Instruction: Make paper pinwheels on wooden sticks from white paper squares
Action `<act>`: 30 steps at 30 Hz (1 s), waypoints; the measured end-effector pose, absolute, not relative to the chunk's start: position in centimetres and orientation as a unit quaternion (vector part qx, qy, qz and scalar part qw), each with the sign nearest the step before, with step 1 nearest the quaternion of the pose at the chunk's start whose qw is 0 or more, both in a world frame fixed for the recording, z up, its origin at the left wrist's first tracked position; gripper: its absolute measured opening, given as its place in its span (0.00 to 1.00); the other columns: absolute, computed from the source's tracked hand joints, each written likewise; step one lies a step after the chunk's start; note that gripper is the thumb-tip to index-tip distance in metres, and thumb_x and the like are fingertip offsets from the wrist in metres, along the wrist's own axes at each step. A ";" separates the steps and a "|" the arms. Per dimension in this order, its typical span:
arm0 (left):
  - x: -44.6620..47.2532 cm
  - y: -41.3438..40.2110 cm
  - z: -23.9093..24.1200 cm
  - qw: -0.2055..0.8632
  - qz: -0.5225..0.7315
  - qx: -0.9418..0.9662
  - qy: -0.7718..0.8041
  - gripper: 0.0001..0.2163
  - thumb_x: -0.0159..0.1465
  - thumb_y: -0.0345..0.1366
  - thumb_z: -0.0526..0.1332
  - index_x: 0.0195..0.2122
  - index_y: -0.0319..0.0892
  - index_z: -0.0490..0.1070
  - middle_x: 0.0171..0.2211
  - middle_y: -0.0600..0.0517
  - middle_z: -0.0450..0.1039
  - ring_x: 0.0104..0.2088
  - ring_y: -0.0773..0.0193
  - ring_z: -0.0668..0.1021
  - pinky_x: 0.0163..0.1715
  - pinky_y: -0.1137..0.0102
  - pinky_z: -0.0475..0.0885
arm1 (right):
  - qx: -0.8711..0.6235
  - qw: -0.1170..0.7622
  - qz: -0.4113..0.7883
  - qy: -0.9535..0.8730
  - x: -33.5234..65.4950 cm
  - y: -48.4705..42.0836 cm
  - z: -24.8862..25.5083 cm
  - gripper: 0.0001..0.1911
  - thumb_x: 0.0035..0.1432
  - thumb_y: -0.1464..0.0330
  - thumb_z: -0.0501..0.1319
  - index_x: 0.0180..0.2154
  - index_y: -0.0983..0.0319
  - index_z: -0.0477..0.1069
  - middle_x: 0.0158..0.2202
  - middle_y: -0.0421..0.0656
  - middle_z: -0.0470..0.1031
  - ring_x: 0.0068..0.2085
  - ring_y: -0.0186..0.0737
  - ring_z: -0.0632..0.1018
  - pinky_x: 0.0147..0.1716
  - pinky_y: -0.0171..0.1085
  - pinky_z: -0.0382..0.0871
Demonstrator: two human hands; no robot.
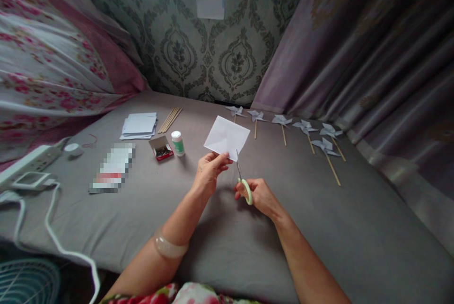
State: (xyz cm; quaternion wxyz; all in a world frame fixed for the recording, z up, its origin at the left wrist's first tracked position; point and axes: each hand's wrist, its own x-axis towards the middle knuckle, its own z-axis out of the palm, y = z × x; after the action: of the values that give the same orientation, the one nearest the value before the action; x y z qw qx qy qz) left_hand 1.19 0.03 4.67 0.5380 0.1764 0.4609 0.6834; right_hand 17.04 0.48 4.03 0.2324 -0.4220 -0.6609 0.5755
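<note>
My left hand (210, 170) pinches the white paper square (227, 136) by its lower corner, holding it up above the grey cloth (319, 228). It is light and floppy (thin enough to sag, I judge), so a grip close to the edge keeps it taut. The scissors (244, 182), tips at that lower edge, are clenched in my right hand (261, 195).

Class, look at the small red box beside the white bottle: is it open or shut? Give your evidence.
Open: the small red box has its lid folded back, and small dark contents show inside the tray.
</note>
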 end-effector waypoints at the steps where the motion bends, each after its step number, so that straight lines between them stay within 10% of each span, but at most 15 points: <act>1: 1.2 0.0 4.7 0.540 0.682 0.178 0.461 0.17 0.40 0.39 0.74 0.27 0.37 0.73 0.23 0.51 0.75 0.25 0.69 0.76 0.25 0.76 0.66 | -0.421 0.235 0.577 -0.660 17.0 0.5 4.1 0.27 0.44 0.46 0.63 0.20 0.66 0.74 0.18 0.42 0.71 0.18 0.28 0.62 0.18 0.31 0.54; 30: 1.2 -0.2 4.5 0.545 0.670 0.202 0.462 0.18 0.41 0.42 0.74 0.28 0.38 0.72 0.25 0.50 0.76 0.28 0.64 0.79 0.26 0.74 0.66 | -0.409 0.244 0.572 -0.668 17.3 0.7 3.4 0.23 0.46 0.50 0.65 0.20 0.65 0.74 0.17 0.40 0.70 0.18 0.29 0.64 0.19 0.31 0.57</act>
State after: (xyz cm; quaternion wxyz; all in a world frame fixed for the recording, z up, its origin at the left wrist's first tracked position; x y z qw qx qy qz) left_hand 1.23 -0.17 4.52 0.5452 0.2022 0.4619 0.6697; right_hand 17.26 0.67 3.40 0.2443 -0.4095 -0.6675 0.5719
